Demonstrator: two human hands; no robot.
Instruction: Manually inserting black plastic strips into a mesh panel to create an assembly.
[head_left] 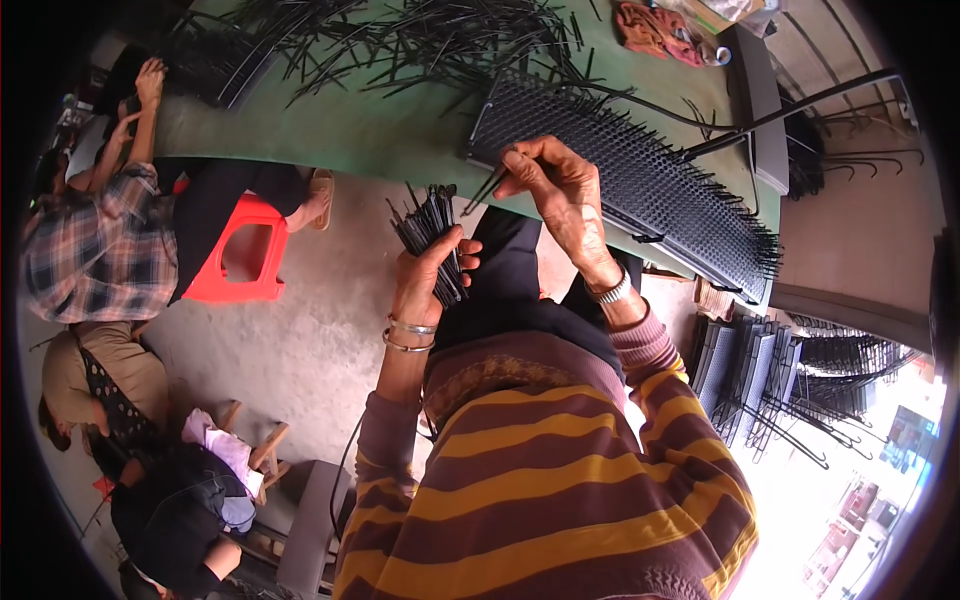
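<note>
The left hand (425, 270) was curled around a bundle of thin black sticks (428, 218), maybe to keep them together. The right hand (560, 195) pinched a thin black piece or two (485, 188) between thumb and finger, just above the bundle. A long dark panel with bumpy rows (640, 170) lay on the flat green table (350, 135), likely there for easy reach. Behind was a messy black stick pile (430, 40). A person in a checked shirt (110, 240) sat on a red plastic stool (215, 285).
</note>
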